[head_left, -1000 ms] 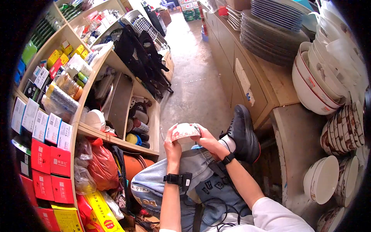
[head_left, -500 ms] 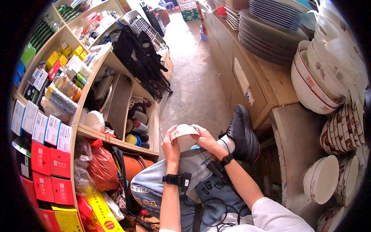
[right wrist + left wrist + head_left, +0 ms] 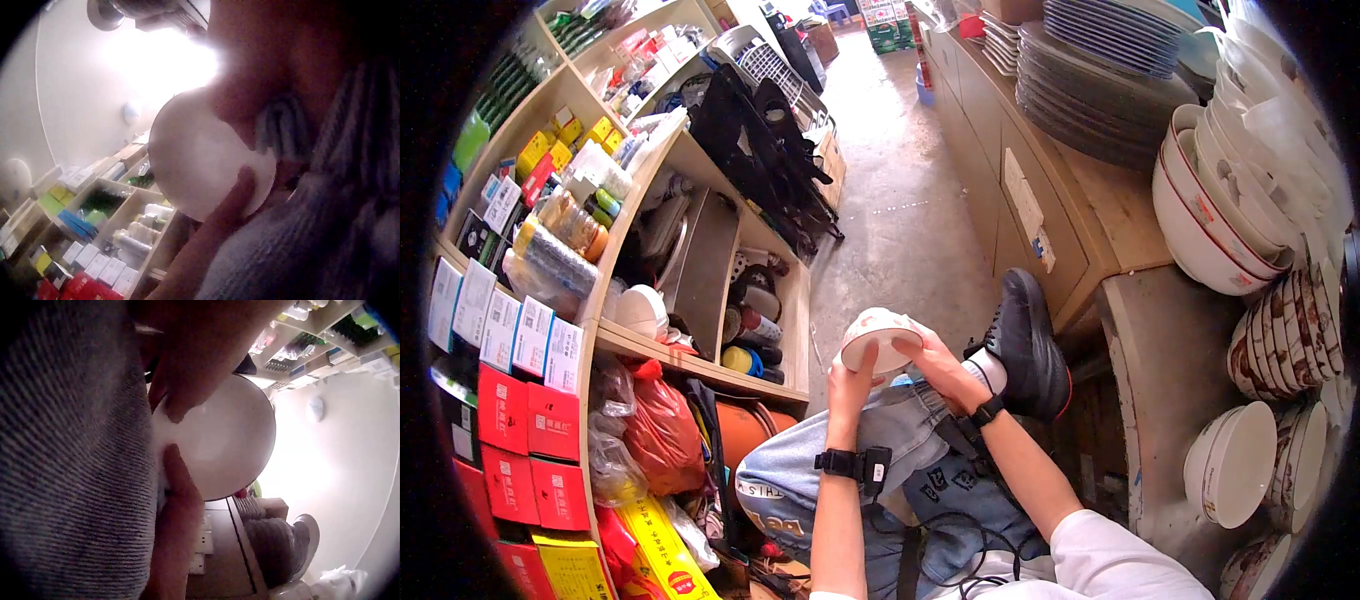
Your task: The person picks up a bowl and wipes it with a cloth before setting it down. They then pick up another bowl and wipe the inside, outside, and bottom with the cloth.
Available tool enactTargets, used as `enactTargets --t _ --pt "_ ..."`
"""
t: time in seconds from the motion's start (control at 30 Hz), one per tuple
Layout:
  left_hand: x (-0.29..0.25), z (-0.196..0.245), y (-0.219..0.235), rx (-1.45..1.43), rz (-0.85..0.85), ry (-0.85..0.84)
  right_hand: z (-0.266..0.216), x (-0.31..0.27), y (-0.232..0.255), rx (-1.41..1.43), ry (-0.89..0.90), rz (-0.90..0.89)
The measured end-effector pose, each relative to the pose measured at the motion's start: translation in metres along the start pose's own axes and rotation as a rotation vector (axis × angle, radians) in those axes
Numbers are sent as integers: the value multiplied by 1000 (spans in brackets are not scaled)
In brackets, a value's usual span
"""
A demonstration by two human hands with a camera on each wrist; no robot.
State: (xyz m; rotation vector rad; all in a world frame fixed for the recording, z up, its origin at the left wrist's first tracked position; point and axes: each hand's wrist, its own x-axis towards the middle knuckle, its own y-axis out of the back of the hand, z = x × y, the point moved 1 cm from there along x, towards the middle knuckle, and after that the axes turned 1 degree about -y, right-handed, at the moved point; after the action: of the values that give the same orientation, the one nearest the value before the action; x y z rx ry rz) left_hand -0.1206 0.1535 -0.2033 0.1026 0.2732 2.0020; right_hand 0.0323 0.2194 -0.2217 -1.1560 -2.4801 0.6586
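Observation:
Both hands hold one white bowl (image 3: pixel 880 336) with a reddish pattern outside, above the person's lap. The left hand (image 3: pixel 852 378) grips its left side, thumb inside the rim; the right hand (image 3: pixel 930 360) grips its right side, thumb also inside. In the left wrist view the white inside of the bowl (image 3: pixel 228 437) shows, with both thumbs on it. The right wrist view shows the same bowl (image 3: pixel 194 156) tilted, its inside facing the camera. The fingers behind the bowl are mostly hidden.
Shelves with boxes (image 3: pixel 505 400) and bags (image 3: pixel 662 430) stand on the left. At right are stacked plates (image 3: pixel 1100 100), large bowls (image 3: pixel 1200 215) and smaller bowls (image 3: pixel 1232 465) on a cabinet and a grey surface (image 3: pixel 1150 330). A black shoe (image 3: pixel 1030 350) is near the right hand.
The bowl has been tilted so that its opening now faces the person, where its patterned outside showed before. The thumbs have come into view inside it.

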Motion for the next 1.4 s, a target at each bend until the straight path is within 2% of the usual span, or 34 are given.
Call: enactTargets --t 0.17,0.4,0.47,0.67,0.8,1.03,1.1,1.2,1.3,1.37,1.4 --pt "0 2 0 -16 93 10 1 1 -1 -54 -16 -29" --pt "5 -14 7 152 55 10 4 4 1 -225 -11 38" --pt "8 -24 8 192 56 -78 5 5 4 -275 -27 53" --pt "1 -3 7 331 95 -227 17 9 12 -410 -28 97" --pt "0 1 6 308 82 -220 23 9 14 -456 22 143" --pt "3 0 6 268 13 -276 21 9 15 -421 -1 149" --pt "2 2 5 249 -1 -290 21 10 13 -286 65 134" --pt "2 2 2 240 9 -310 12 5 6 -124 57 189" --pt "3 0 2 205 23 -291 12 5 10 -131 48 154" --pt "4 -8 4 200 -28 -182 14 4 10 -125 30 135" --pt "4 -8 5 200 -27 -183 15 4 11 -119 12 117"
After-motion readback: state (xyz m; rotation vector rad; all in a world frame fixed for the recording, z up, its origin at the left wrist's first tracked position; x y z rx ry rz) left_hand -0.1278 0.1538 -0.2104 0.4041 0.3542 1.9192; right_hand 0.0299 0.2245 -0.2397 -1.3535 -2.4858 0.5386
